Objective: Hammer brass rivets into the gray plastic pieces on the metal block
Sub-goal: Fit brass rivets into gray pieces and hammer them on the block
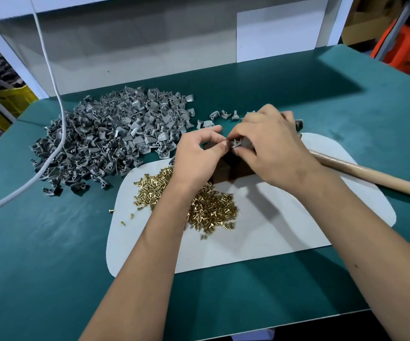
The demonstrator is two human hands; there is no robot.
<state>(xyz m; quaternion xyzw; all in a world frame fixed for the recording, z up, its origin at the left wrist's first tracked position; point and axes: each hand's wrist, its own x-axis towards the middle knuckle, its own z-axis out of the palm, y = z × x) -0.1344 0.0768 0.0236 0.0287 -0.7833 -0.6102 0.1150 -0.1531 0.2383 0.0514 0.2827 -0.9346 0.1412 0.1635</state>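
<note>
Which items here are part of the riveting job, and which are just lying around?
Job:
- left hand and right hand, both pinching a gray piece
- gray pile
- rivets
- block, mostly hidden
- wooden handle, probably the hammer
- white mat

Lying about:
- white cable over the gray pile
- yellow crate
- orange stools

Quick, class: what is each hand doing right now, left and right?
Left hand: fingertips pinch at the gray plastic piece, probably seating a rivet.
Right hand: curled around that piece, over the metal block.

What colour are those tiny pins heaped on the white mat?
Shiny brass gold, seen clearly in the head view: the rivets.
</note>
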